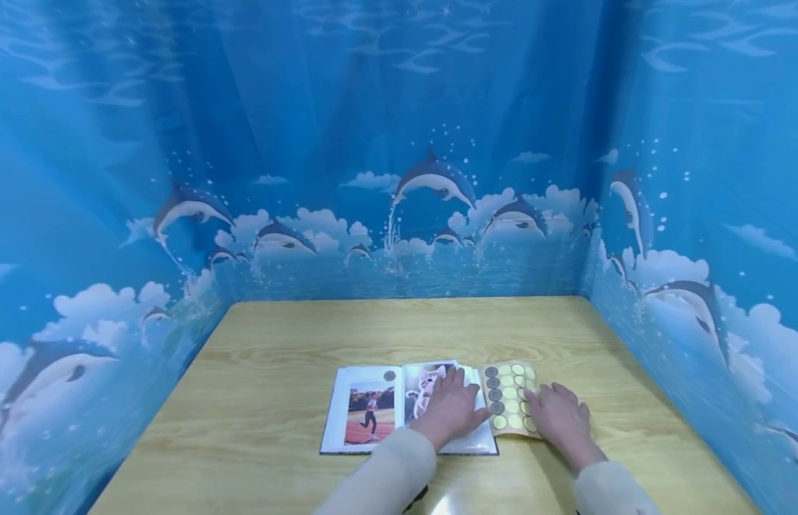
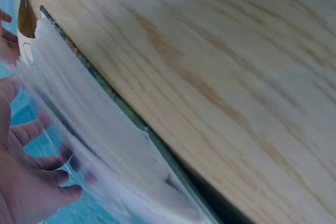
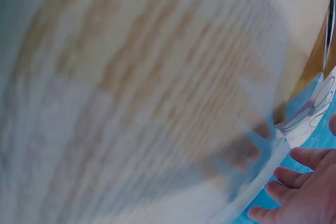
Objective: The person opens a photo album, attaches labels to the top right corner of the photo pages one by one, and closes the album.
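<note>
An open album (image 1: 337,418) lies on the wood-grain desk (image 1: 277,343), between the left and right edges and well apart from the far edge. Its left page carries a photo of a runner on a red track (image 1: 381,415), with a dark round sticker (image 1: 389,375) near the page's upper right corner; its right page carries a cat picture (image 1: 417,392). The left hand (image 1: 453,409) rests over the right page, partly covering the cat, its grip spread wide with hold of nothing. Just beside the album, toward the desk's right edge, lies a sheet of round stickers (image 1: 513,400), mostly pale yellow with dark ones down its left column; whether it overlaps the album is unclear. The right hand (image 1: 560,416) is at the sheet's right side, its grip loose, fingers extended and closed round nothing; whether it touches the sheet I cannot tell. Beyond the desk's far edge and both sides hangs a blue dolphin-print curtain (image 1: 309,107).
</note>
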`<control>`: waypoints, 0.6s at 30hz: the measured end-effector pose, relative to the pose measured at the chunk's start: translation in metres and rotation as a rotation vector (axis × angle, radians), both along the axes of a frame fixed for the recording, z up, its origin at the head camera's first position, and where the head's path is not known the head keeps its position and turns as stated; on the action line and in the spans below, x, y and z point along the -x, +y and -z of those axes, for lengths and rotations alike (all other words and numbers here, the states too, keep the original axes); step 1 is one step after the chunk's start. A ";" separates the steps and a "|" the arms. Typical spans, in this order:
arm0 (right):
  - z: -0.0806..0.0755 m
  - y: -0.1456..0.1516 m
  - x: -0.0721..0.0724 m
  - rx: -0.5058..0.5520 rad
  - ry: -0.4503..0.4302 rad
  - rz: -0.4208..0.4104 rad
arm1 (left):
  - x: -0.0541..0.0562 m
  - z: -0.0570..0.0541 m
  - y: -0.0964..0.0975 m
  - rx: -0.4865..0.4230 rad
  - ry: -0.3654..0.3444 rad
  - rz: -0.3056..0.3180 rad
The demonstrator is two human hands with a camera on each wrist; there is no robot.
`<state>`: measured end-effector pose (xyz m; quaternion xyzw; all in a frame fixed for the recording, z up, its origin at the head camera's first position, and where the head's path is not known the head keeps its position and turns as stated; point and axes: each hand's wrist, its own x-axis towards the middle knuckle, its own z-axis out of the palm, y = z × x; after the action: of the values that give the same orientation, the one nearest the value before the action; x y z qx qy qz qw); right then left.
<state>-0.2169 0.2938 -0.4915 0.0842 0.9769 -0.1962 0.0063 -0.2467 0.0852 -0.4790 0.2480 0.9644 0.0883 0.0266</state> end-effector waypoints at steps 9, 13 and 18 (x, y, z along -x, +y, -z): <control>0.003 -0.004 -0.002 0.003 -0.013 -0.015 | 0.003 0.009 0.011 0.129 0.001 -0.020; 0.004 -0.007 -0.003 0.003 -0.012 -0.027 | 0.003 0.012 0.014 0.139 -0.014 -0.004; 0.004 -0.013 -0.001 0.021 0.002 -0.046 | 0.001 0.008 0.014 0.145 -0.026 0.011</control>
<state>-0.2158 0.2803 -0.4956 0.0614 0.9765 -0.2065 0.0108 -0.2475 0.0994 -0.4867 0.2494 0.9665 0.0214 0.0573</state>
